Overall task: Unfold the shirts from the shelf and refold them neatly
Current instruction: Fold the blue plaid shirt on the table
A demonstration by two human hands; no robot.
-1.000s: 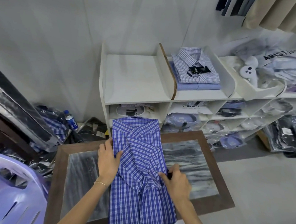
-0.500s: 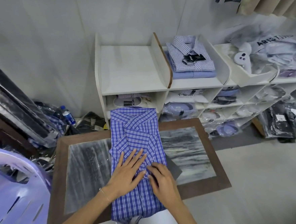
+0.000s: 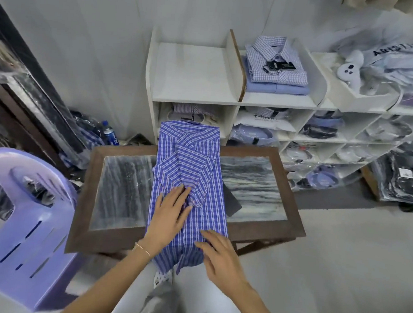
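A blue plaid shirt lies face down along the small table, its sleeves folded across the back and its hem hanging over the near edge. My left hand rests flat on the shirt's middle, fingers spread beside a folded cuff. My right hand sits flat near the hem at the table's front edge, fingers apart, gripping nothing. A stack of folded checked and pale blue shirts lies on the white shelf behind the table.
A purple plastic chair stands at my left. A dark card pokes out from under the shirt's right side. Bagged shirts fill the shelf's lower cubbies. A water bottle and wrapped bundles lie on the floor at left.
Both hands slid from the shirt's sides onto its middle. The right hand then moved down toward the hem, while the left stayed pressed on the folded sleeves.
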